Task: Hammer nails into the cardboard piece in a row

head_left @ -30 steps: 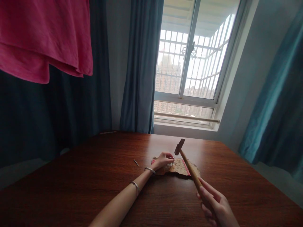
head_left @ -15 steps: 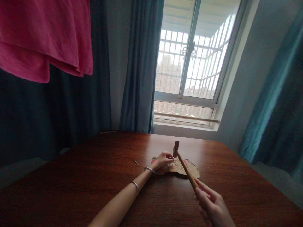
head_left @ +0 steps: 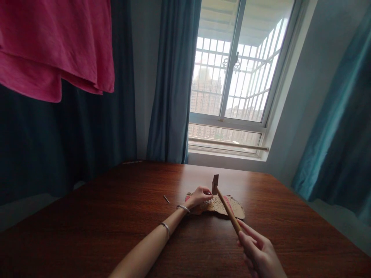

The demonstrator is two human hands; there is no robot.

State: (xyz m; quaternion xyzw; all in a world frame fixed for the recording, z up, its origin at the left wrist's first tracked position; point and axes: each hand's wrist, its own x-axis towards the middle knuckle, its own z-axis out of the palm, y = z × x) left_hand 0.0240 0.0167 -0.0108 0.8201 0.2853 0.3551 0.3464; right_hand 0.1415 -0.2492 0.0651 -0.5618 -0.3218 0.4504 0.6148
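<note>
My right hand (head_left: 257, 247) is closed round the wooden handle of a hammer (head_left: 228, 210). The hammer's dark head is raised just right of my left hand (head_left: 200, 196), close to its fingertips. My left hand is closed in a pinch on a small pronged punch (head_left: 211, 200), mostly hidden by the fingers, with thin prongs showing below. Under it lies a flat tan piece (head_left: 238, 210) with a ragged edge, many small holes and pink patches; I cannot tell whether it is leather or card.
A thin metal rod (head_left: 166, 199) lies on the brown wooden table (head_left: 87, 231), left of the tan piece. Beyond the table are a barred window (head_left: 228, 96) and blue curtains (head_left: 171, 85). A pink cloth (head_left: 58, 46) hangs at upper left.
The hammer's head has dipped slightly and shifted a little left, toward my left hand. My left hand and the tan piece have stayed put.
</note>
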